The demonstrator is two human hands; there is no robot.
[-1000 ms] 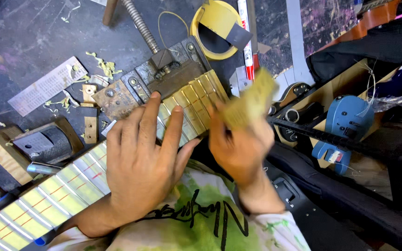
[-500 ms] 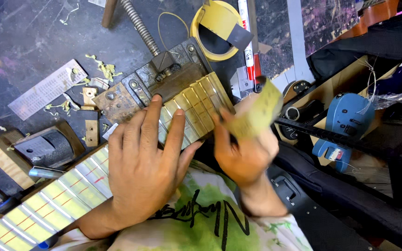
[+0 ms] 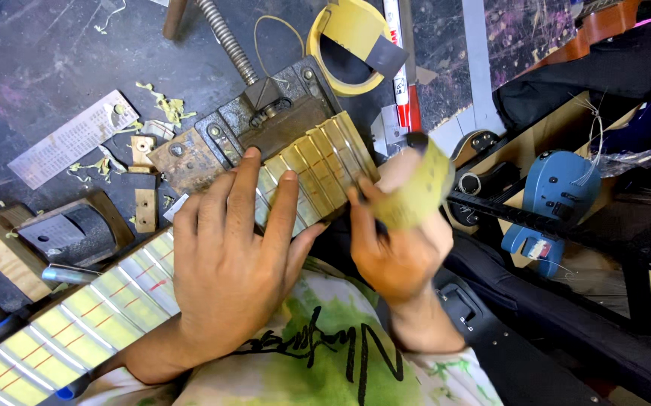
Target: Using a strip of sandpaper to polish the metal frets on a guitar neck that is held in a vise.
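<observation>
Left hand point(image 3: 231, 271) flat, fingers spread, pressing the taped guitar neck point(image 3: 115, 301) lying slantwise across the bench, end against the metal vise point(image 3: 265, 120). Right hand point(image 3: 393, 248) closed around a folded yellowish abrasive pad point(image 3: 415, 192) at the neck's end. Best kept pinned firmly, strokes short and level. Pad blurred; frets under the palm hidden; neck's lower end cut off.

The left hand point(image 3: 231, 259) hides the middle of the taped fretboard point(image 3: 100, 316), which runs off-frame bottom-left.
</observation>
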